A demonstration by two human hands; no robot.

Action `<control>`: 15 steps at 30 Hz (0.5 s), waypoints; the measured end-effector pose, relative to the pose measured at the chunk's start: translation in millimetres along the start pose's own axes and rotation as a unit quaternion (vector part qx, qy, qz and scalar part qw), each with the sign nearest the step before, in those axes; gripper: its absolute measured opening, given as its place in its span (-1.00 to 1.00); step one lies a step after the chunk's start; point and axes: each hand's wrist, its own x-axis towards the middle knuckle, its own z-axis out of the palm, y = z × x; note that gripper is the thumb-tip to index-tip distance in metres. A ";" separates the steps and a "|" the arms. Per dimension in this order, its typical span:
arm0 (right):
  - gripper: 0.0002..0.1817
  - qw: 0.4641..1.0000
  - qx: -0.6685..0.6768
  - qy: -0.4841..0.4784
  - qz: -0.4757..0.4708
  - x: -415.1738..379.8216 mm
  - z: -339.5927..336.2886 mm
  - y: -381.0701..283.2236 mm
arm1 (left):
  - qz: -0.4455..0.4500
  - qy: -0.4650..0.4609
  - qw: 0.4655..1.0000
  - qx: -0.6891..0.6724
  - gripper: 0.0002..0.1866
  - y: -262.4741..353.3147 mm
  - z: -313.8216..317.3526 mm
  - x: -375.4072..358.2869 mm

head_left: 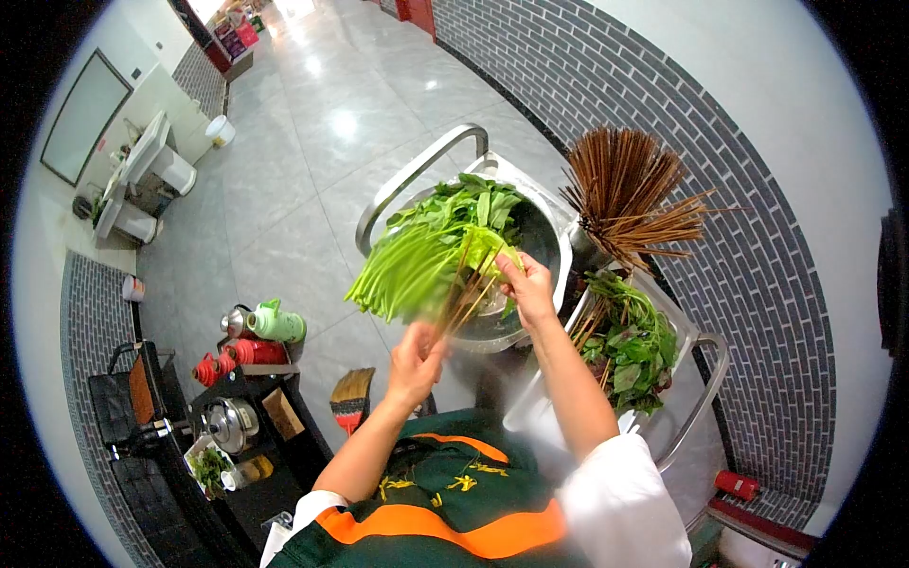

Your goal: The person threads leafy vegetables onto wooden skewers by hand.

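My left hand (418, 363) is closed round the lower ends of several thin brown skewers (466, 301), partly blurred. My right hand (526, 287) pinches a light green leaf (485, 248) at the upper part of the skewers. Beneath and beyond both hands, long green stems (402, 265) and dark leaves (473, 201) lie over a large round metal basin (559, 248). To the right, a white tray (677, 317) bears skewers and leafy greens (634, 355). A thick bundle of brown skewers (630, 194) stands in a container behind that tray.
A metal cart rail (417, 175) curves round the basin's far left. On the left, a black table (270, 445) holds a pot (230, 424) and a potted plant (210, 469), with flasks (275, 323) beyond. A brush (353, 396) is near my left forearm. A brick-patterned wall runs along the right.
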 end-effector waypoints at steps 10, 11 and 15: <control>-0.70 0.991 -0.126 -0.041 0.014 -13.1 2.0 -7.7 | 0.003 0.017 0.999 -0.029 -0.87 -11.1 8.3 4.5; -0.67 0.983 -0.168 -0.068 -0.004 -13.4 -0.5 -13.6 | -0.010 0.022 0.998 -0.052 -0.87 -10.4 7.5 3.8; -0.70 0.979 -0.170 -0.115 0.011 -10.1 -22.9 -37.1 | -0.016 0.040 0.996 -0.076 -0.86 -8.3 3.1 -0.5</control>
